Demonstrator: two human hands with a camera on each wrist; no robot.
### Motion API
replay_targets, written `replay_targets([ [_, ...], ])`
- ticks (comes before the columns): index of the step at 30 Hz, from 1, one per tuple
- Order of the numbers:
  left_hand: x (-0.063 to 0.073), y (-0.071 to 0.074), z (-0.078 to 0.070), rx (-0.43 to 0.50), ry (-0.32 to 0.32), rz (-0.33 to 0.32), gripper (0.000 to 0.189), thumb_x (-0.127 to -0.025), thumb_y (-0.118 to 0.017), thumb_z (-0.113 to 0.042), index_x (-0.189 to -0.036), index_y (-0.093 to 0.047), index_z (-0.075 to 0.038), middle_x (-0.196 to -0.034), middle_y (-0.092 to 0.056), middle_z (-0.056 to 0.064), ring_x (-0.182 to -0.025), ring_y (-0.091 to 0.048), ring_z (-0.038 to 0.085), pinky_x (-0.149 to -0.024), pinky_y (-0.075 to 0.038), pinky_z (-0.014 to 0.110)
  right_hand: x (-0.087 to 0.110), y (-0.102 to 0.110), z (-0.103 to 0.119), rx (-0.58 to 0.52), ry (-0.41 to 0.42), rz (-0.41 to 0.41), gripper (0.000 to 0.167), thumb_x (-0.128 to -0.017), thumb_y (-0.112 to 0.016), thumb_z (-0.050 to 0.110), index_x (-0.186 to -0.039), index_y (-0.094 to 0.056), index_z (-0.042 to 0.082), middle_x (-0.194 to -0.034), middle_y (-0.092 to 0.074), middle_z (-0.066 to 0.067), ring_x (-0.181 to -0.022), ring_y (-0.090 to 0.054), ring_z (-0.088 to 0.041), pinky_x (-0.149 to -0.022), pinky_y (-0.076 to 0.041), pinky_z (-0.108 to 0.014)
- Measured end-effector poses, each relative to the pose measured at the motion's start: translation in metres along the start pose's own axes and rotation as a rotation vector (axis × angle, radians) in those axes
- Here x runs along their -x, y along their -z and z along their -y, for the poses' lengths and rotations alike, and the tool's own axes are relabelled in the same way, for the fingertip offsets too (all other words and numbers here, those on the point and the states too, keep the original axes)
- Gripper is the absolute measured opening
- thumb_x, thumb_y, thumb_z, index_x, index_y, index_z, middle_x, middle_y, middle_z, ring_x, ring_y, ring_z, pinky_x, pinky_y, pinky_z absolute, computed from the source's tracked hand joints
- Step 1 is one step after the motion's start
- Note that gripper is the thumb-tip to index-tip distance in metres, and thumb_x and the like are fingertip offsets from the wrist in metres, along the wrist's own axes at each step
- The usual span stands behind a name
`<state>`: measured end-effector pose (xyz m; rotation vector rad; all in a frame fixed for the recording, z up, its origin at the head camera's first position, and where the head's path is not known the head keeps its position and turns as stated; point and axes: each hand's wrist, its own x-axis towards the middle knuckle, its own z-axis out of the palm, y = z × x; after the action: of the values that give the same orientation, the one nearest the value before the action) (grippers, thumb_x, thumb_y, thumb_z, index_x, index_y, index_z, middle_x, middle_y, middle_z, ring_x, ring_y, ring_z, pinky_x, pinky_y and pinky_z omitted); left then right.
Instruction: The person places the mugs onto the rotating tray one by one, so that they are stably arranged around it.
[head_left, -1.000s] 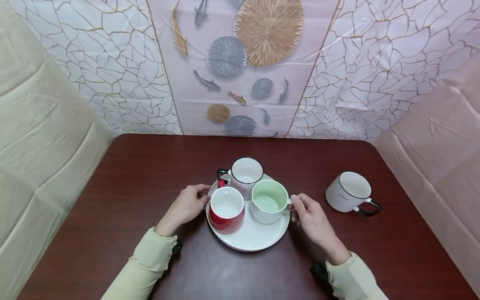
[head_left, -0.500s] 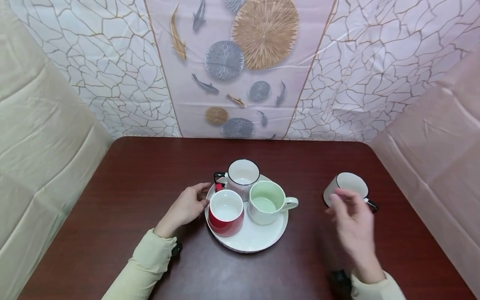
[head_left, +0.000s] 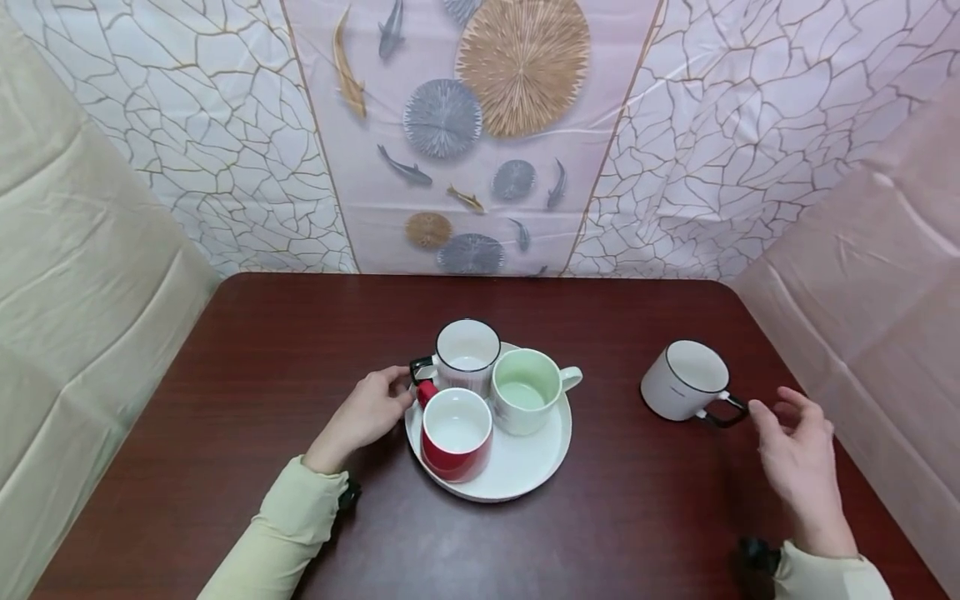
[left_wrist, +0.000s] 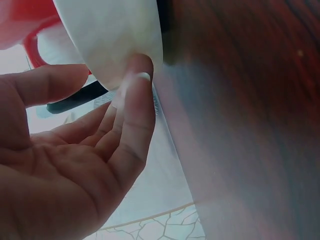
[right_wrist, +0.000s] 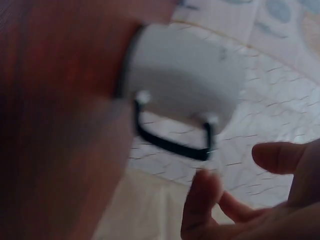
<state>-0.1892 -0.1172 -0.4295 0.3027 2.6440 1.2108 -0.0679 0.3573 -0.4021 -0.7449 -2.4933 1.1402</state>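
My left hand [head_left: 371,408] is at the left rim of a round white plate [head_left: 536,467]; in the left wrist view its thumb and fingers lie on either side of the plate's rim [left_wrist: 115,40]. The plate bears a red mug with a white inside [head_left: 453,462], a white mug with black rim and handle [head_left: 457,379], and a pale green mug [head_left: 517,417]. My right hand [head_left: 802,458] stands just right of another white mug [head_left: 675,396], fingertips close to its black handle [right_wrist: 172,146]. In the right wrist view, a gap shows between thumb and fingers.
Everything stands on a dark red-brown wooden table [head_left: 315,325]. A patterned cloth [head_left: 675,192] hangs behind its far edge, and padded pale panels [head_left: 97,275] rise at both sides.
My right hand has left the green mug's handle and moved right, past the single white mug, to its handle side. The plate with its mugs has turned slightly counterclockwise at my left hand.
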Motion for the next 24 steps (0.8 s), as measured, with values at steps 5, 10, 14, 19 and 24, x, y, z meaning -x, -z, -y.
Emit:
replay_targets([
  [5,0.003,0.001,0.001,0.034,0.0,0.034,0.025,-0.09,-0.055,-0.004,-0.113,-0.061,0.001,-0.071,-0.057,0.007,-0.057,-0.054,0.015,-0.056,-0.044,0.029,-0.013,-0.005,-0.017,-0.088,0.037,0.19,0.06,-0.101,-0.047,0.036,-0.142,-0.035,-0.007,-0.097,-0.066,0.0,-0.064,-0.061,0.001,-0.056,-0.05,-0.022],
  [10,0.003,0.001,0.002,0.038,0.001,0.053,0.01,-0.088,-0.055,-0.003,-0.096,-0.062,-0.004,-0.069,-0.058,0.007,-0.057,-0.055,0.016,-0.054,-0.046,0.03,-0.019,-0.01,-0.022,-0.221,0.039,0.266,0.037,-0.1,-0.051,0.039,-0.115,-0.056,0.006,-0.084,-0.066,0.021,-0.067,-0.067,-0.006,-0.056,-0.05,-0.025],
  [14,0.003,0.003,0.003,0.039,0.0,0.054,0.009,-0.089,-0.054,-0.003,-0.094,-0.061,-0.004,-0.07,-0.059,0.008,-0.058,-0.056,0.017,-0.055,-0.046,0.03,-0.019,-0.014,-0.022,-0.282,0.062,0.342,0.039,-0.101,-0.047,0.039,-0.103,-0.058,0.002,-0.087,-0.068,0.015,-0.07,-0.069,-0.009,-0.054,-0.049,-0.027],
  [19,0.004,0.005,0.003,0.032,0.004,0.053,0.006,-0.087,-0.055,-0.003,-0.09,-0.061,-0.004,-0.07,-0.059,0.008,-0.058,-0.056,0.016,-0.055,-0.043,0.029,-0.014,-0.019,-0.022,-0.332,0.053,0.374,0.044,-0.104,-0.04,0.037,-0.095,-0.054,-0.003,-0.082,-0.06,0.005,-0.067,-0.061,-0.008,-0.055,-0.044,-0.026],
  [24,0.006,0.005,0.001,0.023,0.029,0.067,0.007,-0.086,-0.057,-0.004,-0.092,-0.061,-0.004,-0.07,-0.059,0.005,-0.059,-0.056,0.015,-0.056,-0.043,0.029,0.006,-0.019,-0.016,-0.311,0.005,0.349,0.047,-0.104,-0.036,0.04,-0.09,-0.051,-0.002,-0.073,-0.046,0.002,-0.061,-0.043,-0.012,-0.054,-0.035,-0.028],
])
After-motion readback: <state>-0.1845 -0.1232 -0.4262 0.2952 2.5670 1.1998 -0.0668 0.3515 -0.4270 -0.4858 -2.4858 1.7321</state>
